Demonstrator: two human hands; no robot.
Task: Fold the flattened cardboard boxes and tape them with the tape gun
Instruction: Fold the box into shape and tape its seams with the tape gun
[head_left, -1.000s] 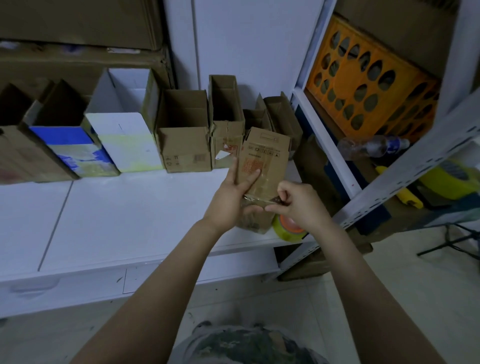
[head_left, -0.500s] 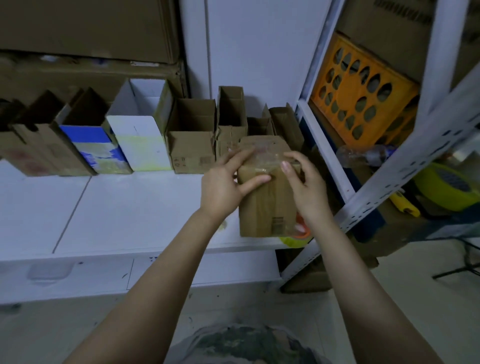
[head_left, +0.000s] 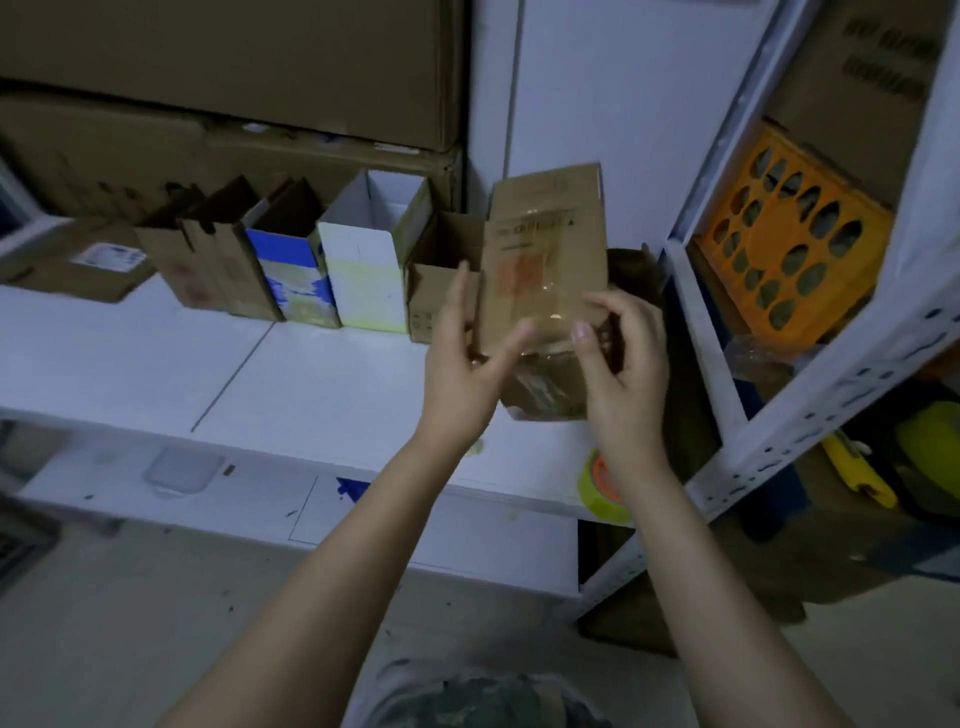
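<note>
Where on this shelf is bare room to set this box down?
The widest bare patch of the white shelf lies left of the left hand on the cardboard box, in front of the row of open boxes, on both sides of the seam. Crowded: the back edge, and the right front corner by the tape roll.

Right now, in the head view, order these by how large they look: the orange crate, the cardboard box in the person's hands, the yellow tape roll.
1. orange crate and cardboard box: about alike; the box is nearer and the crate partly hidden, so I won't rank them.
2. yellow tape roll: clearly smallest.
</note>
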